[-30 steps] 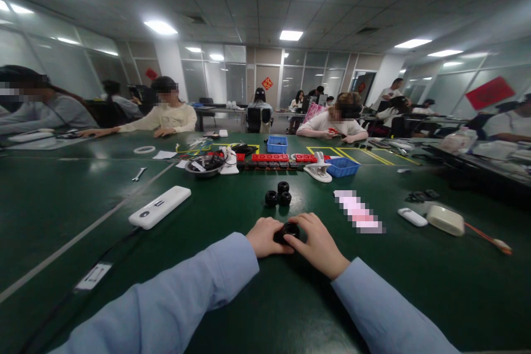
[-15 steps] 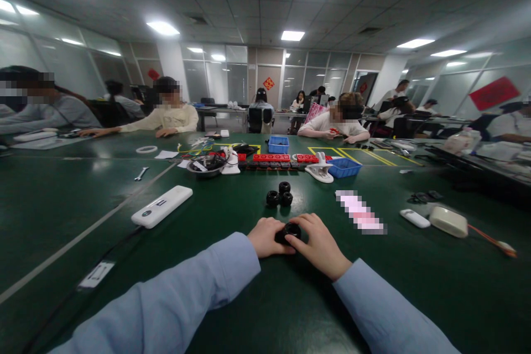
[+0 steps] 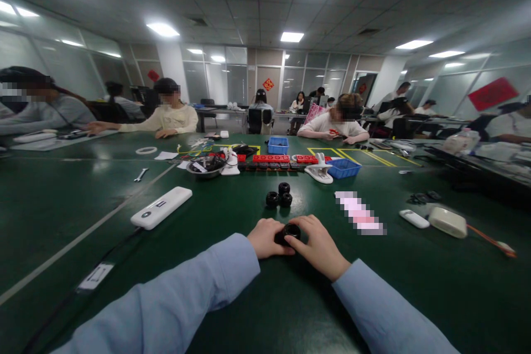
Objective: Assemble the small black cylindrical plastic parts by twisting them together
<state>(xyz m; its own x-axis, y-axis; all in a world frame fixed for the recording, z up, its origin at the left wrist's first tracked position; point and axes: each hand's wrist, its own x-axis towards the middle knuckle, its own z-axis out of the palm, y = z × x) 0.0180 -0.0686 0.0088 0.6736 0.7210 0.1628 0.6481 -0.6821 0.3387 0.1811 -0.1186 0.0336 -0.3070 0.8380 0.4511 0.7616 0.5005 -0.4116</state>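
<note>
Between my two hands, low over the green table, is a small black toy tyre (image 3: 292, 229), its round opening facing up. My left hand (image 3: 266, 238) closes on its left side. From the right, the thumb and fingers of my right hand (image 3: 321, 246) curve around the same tyre and grip it. Part of the tyre is covered by my fingers. Just beyond my hands, three more black tyres (image 3: 272, 199) sit in a tight cluster.
A white power bank (image 3: 161, 208) with a cable and a wrench (image 3: 141, 175) lie left. Blue baskets (image 3: 344, 168), red power strips (image 3: 271, 158) and a bowl of cables (image 3: 206, 173) stand farther back. A white box (image 3: 448, 222) is right. Co-workers sit across the table.
My hands and the tyre keep nearly the same position. Across the table at the left, a co-worker's outstretched hand has shifted slightly.
</note>
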